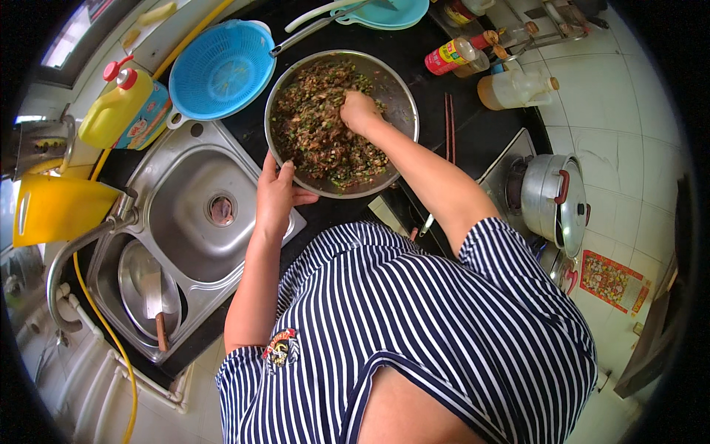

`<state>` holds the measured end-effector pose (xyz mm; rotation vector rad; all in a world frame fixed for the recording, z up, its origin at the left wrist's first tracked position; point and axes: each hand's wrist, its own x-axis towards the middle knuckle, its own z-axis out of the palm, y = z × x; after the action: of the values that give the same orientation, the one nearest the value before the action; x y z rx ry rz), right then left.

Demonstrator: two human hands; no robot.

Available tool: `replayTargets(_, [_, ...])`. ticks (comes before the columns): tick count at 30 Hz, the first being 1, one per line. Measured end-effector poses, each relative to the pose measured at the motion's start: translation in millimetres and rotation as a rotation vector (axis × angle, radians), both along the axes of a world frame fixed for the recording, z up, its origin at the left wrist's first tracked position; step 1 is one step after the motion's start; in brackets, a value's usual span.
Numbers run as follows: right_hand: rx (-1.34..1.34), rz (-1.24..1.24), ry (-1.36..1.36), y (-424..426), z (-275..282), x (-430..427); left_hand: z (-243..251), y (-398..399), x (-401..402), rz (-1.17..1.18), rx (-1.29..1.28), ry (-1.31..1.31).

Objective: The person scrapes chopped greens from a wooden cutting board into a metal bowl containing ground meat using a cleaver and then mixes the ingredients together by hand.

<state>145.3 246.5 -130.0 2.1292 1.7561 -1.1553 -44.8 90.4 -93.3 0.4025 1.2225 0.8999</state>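
Note:
A wide stainless-steel bowl (407, 105) stands on the black countertop and holds a chopped mixture (321, 116), brown with green bits. At the bowl's near left side, my left hand (277, 191) grips the wall, thumb up by the rim and fingers spread lower. My right hand (361, 112) reaches over the right rim into the mixture. Its fingers are curled downward and their tips are hidden, so whether they hold anything does not show. To the right of the bowl lies a pair of dark red chopsticks (449, 127).
Left of the bowl are a blue plastic colander (222, 69) and a double steel sink (188, 244), with a cleaver (154, 299) on a metal lid or basin (130, 272). A yellow oil jug (130, 108), seasoning bottles (452, 55) and an aluminium pot (546, 194) on the stove surround the counter.

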Motion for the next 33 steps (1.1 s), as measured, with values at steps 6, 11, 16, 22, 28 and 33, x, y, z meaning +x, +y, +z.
replayTargets(6, [-0.032,0.754,-0.29,-61,70,16,-3,-3,-5,0.01,-0.009,-0.002])
replayTargets(11, [0.151,0.451,-0.188,-29,-1,47,0,-1,0,-0.027,0.002,-0.01])
replayTargets(16, [0.075,0.429,-0.125,-27,65,1,5,-3,-10,-0.033,-0.02,0.009])
replayTargets(22, [0.202,0.784,-0.223,-22,33,-16,4,2,-6,-0.068,-0.029,-0.007])
replayTargets(28, [0.39,0.508,-0.098,7,-17,-21,0,3,1,0.02,0.009,-0.016])
replayTargets(33, [0.21,0.595,-0.071,-28,28,-15,1,1,0,0.081,0.009,0.003])
